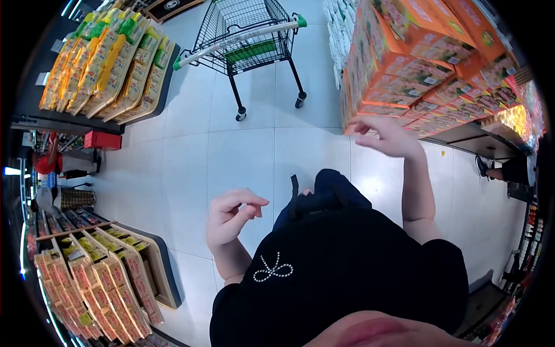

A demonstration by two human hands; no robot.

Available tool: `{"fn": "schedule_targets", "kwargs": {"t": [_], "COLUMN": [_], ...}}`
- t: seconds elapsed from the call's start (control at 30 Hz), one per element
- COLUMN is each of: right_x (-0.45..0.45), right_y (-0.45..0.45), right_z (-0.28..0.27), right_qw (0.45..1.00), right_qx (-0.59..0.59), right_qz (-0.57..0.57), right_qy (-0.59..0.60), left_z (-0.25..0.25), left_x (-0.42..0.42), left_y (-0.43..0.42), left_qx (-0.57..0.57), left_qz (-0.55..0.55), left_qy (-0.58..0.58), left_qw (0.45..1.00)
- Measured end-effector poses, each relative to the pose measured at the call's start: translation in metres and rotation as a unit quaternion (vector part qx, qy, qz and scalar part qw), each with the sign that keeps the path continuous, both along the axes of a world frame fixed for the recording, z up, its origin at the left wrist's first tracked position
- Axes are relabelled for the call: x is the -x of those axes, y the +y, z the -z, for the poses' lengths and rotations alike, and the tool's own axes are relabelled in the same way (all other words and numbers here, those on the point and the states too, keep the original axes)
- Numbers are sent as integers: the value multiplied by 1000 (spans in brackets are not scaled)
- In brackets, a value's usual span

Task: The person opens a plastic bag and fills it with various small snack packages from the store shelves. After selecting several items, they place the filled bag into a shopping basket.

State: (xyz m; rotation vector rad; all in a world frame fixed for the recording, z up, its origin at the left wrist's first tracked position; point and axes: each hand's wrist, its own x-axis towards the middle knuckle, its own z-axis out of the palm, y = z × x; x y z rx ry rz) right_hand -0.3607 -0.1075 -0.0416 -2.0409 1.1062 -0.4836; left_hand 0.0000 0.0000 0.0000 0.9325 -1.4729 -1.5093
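My left hand (232, 215) is raised in front of my body over the tiled floor. Its fingers are loosely bent, thumb and index apart, and it holds nothing. My right hand (386, 136) is lifted on the other side, wrist bent, with curved fingers apart and nothing visible in them. Nearest to it is a tall stack of orange boxes (399, 87), though I cannot tell whether they touch. Ahead, beyond reach of both hands, stands a wire shopping cart (254, 43) with a pale handle and green ends.
Yellow and green packs (98, 66) fill a display at upper left. Small cartons (110, 283) are stacked on a lower-left stand. People (49, 162) stand by far-left shelves near a red box (103, 140). Another person's leg (511, 172) shows at right. Pale floor tiles (243, 156) lie between.
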Motion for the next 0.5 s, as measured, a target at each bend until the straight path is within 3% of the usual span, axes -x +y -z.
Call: {"fn": "schedule_targets", "kwargs": {"t": [0.07, 0.1, 0.23, 0.37, 0.43, 0.5], "right_x": [1, -20, -46, -94, -135, -168], "right_y": [-16, -128, -293, -492, -581, -658], "right_z": [-29, -32, -63, -24, 6, 52], "right_qw": [999, 999, 996, 992, 999, 997], "right_qx": [29, 27, 78, 105, 36, -1], "right_qz": [-9, -10, -32, -64, -37, -14], "right_qy": [-21, -36, 6, 4, 0, 70], "left_z": [2, 6, 40, 71, 80, 89], "left_x": [9, -7, -10, -13, -12, -13], "left_y": [4, -93, -180, -273, -326, -374], "left_qx": [-27, -29, -25, -73, -103, -70], "left_qz": [-23, -25, -82, -229, -301, -402], "left_qy": [-20, -35, -83, -104, -120, -210], "left_qw": [999, 999, 993, 965, 940, 888]}}
